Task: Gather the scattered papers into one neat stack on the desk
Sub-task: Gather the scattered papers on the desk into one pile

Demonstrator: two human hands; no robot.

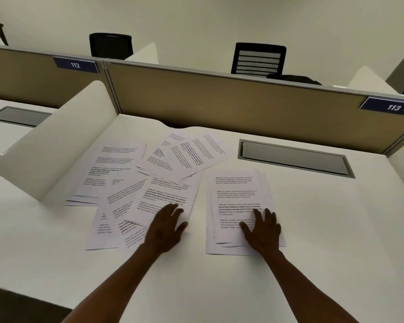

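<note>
Many papers (149, 180) litter the white desk (313, 229); tan partition (219, 99) behind

Counts, desk (313, 229):
- Hands: two, left hand (166, 229) and right hand (262, 230).
- Paper groups: two, one loose spread of sheets (149, 178) and one rough stack (238, 194). Sheet totals can't be told; they overlap.
- Cable hatches: two.
- Number plates: two.
- Chairs behind: three.
</note>
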